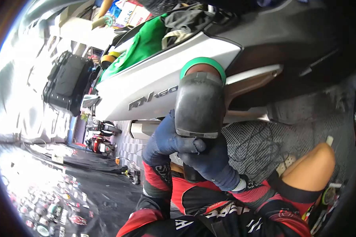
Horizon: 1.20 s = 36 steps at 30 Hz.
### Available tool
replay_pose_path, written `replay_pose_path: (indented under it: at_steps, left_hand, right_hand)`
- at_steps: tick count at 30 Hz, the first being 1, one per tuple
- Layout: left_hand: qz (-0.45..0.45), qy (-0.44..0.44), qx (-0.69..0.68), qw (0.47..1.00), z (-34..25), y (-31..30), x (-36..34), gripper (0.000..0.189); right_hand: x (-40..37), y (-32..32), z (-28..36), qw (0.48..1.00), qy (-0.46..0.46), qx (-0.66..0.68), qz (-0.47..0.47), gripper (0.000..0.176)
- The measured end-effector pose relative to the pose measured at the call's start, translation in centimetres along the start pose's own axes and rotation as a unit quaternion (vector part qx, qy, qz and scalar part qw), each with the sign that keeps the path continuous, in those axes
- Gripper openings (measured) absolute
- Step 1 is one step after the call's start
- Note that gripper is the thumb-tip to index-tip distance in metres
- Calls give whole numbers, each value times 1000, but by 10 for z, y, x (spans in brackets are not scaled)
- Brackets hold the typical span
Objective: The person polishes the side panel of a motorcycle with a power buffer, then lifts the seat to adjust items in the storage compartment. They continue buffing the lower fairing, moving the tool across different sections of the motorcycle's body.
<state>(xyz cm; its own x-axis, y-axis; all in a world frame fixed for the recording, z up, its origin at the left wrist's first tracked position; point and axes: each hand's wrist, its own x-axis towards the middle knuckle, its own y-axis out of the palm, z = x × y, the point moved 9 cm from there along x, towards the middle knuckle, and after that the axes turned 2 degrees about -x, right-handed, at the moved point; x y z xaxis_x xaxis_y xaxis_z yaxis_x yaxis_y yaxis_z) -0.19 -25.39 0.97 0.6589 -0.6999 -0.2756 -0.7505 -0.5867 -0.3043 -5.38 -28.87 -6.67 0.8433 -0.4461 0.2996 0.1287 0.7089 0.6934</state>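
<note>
A polisher (pixel 199 103) with a black head and a green-edged pad (pixel 203 60) is in front of a motor scooter's side panel (pixel 154 81), the pad appearing to lie against it. The panel is silver-white and carries raised letters ending in 160. My left hand (pixel 162 138), in a dark blue glove, wraps around the polisher just below its head. Lower down, my right hand (pixel 211 160), gloved alike, closes around the body of the tool. Most of the grip is hidden by the gloves.
Green cloth (pixel 140 49) and a dark cloth (pixel 188 19) lie along the scooter's top. A black case (pixel 65 83) stands at the left, with a red motorcycle (pixel 97 144) farther back. Cable (pixel 251 144) loops over the patterned floor tiles. My bare knee (pixel 320 158) is at right.
</note>
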Motion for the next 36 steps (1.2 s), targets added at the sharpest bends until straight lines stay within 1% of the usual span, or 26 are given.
replay_pose_path:
  at_steps: [1, 2, 4, 6, 7, 8, 10, 11, 12, 14, 15, 16, 18, 19, 20, 22, 23, 24, 26, 27, 28, 31, 33, 34, 35, 36]
  left_hand:
    - [1, 26, -21, 999, 3, -4, -2, 91]
    - [3, 50, -41, 998, 5, -6, -5, 91]
    - [2, 52, -64, 997, 10, -10, -9, 88]
    - [21, 39, -44, 998, 15, -8, -10, 85]
    - [36, 56, -50, 996, 9, -2, -10, 79]
    - [32, 67, -62, 995, 8, -4, -6, 79]
    - [83, 133, 47, 987, -1, 4, 6, 76]
    - [90, 138, 56, 985, 3, 6, 12, 74]
    - [87, 147, 37, 985, 3, 8, 12, 74]
    - [83, 143, 16, 986, -3, 11, 8, 74]
    - [50, 181, -11, 982, -8, 8, 1, 70]
    - [48, 192, -30, 980, -14, 6, -6, 70]
    - [43, 129, 25, 990, -9, 2, -18, 61]
    - [31, 132, 12, 991, -10, -2, -24, 59]
    - [31, 139, -2, 990, -7, -6, -27, 59]
    - [32, 130, 21, 991, 3, -12, -33, 59]
    - [12, 152, 26, 988, 3, -18, -38, 57]
    - [16, 158, 14, 987, 5, -21, -42, 57]
    - [1, 171, -6, 985, 8, -30, -50, 55]
    - [-9, 173, -12, 985, 10, -33, -53, 54]
    - [-6, 174, -22, 984, 13, -33, -53, 54]
    - [10, 172, -47, 984, 18, -24, -51, 53]
    - [78, 166, -71, 980, 9, -11, -49, 50]
    - [79, 167, -83, 979, 8, -7, -45, 50]
    - [86, 186, -90, 975, 6, -1, -42, 48]
    - [94, 205, -95, 970, 4, 5, -39, 47]
  right_hand:
    - [1, 1, -2, 998, -17, -61, 22, 82]
    - [-1, 7, -2, 997, -18, -71, 33, 82]
    - [-5, 6, -4, 1000, -1, -19, -20, 60]
    - [-8, 5, -4, 998, -6, -69, 0, 59]
    - [-8, 3, -4, 994, -9, -110, 6, 59]
    - [-6, 4, -6, 992, -9, -122, 16, 59]
    - [-6, -11, -11, 998, 12, -49, -36, 60]
    - [-5, -12, 12, 978, -37, -203, -35, 54]
    - [-6, -15, 13, 974, -32, -222, -26, 54]
    - [-3, -27, 10, 964, 28, -266, -7, 54]
    - [0, -20, 21, 945, -2, -318, 78, 66]
    - [-1, -24, 24, 937, 1, -337, 86, 66]
    - [-11, -41, 18, 916, 63, -392, 58, 80]
    - [-19, -51, 12, 911, 123, -394, 12, 91]
    - [-19, -45, 14, 904, 124, -408, 14, 91]
    - [-24, -37, 13, 908, 192, -372, 1, 95]
    - [-28, -35, 10, 908, 224, -353, -8, 97]
    - [-29, -32, 11, 903, 225, -366, -11, 97]
    - [-30, -21, 12, 925, 203, -320, 11, 102]
    - [-32, -18, 14, 938, 190, -291, -7, 89]
    - [-33, -20, 15, 934, 193, -300, -9, 89]
    - [-32, -25, 18, 932, 226, -279, 55, 66]
    - [-28, -31, 27, 925, 251, -266, 100, 53]
    - [-26, -31, 33, 922, 265, -257, 121, 48]
    - [-23, -22, 39, 924, 296, -200, 140, 53]
    - [-33, -14, 46, 960, 253, -101, 69, 61]
